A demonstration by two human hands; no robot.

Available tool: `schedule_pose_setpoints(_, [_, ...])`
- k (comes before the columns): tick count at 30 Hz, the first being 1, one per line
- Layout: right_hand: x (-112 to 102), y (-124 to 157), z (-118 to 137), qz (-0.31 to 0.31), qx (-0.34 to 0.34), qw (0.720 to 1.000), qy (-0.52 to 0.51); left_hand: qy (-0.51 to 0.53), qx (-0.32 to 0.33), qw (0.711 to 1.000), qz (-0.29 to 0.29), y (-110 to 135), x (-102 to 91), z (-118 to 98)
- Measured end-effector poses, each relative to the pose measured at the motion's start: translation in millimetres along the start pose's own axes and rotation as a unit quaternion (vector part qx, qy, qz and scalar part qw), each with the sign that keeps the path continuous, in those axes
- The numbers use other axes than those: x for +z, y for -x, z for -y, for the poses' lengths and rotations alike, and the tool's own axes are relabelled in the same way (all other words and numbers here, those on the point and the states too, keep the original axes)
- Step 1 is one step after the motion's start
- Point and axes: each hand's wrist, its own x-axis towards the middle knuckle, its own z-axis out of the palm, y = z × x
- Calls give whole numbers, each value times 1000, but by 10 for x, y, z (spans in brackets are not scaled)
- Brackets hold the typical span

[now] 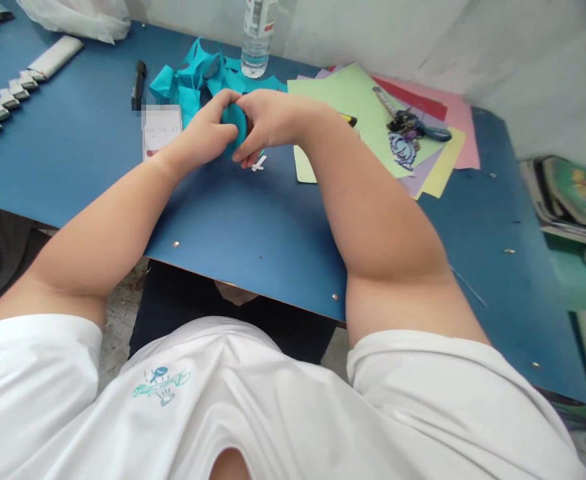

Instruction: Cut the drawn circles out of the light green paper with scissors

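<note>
Both hands meet over the blue table (253,213), closed on a round teal paper piece (235,127). My left hand (211,130) pinches it from the left, thumb lying on its face. From the other side my right hand (271,123) curls round its edge, hiding part of it. Crumpled teal paper scraps (200,73) lie just behind the hands. Below the right fingers is a small white cross-shaped piece (259,164). A phone-like screen with digits (160,130) lies partly behind my left forearm.
A water bottle (257,40) stands by the wall. Coloured paper sheets (317,100) are spread at the right, with keys and a charm (407,137) on top. A black marker (139,85) and a folded zigzag paper strip (10,97) lie left; notebooks (577,187) sit far right.
</note>
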Motion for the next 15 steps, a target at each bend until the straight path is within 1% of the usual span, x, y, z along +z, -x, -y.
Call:
schedule_pose_setpoints(2, [31, -3, 56, -24, -22, 999, 10, 34, 17, 998, -56, 7, 35, -10])
schedule_pose_setpoints(5, [33, 4, 134, -68, -51, 996, 24, 73, 6, 993, -88, -9, 72, -49])
schedule_pose_setpoints(8, [50, -8, 196, -110, -79, 990, 41, 122, -22, 988, -96, -29, 56, -105])
schedule_pose_setpoints(11, [100, -51, 217, -146, -105, 982, 65, 167, -32, 980, -102, -21, -2, -128])
schedule_pose_setpoints(13, [114, -83, 178, -163, -113, 976, 84, 181, -42, 976, -117, -12, -50, -109])
schedule_pose_setpoints(15, [89, -104, 87, -169, -106, 973, 112, 188, -65, 973, -121, -18, -97, -71])
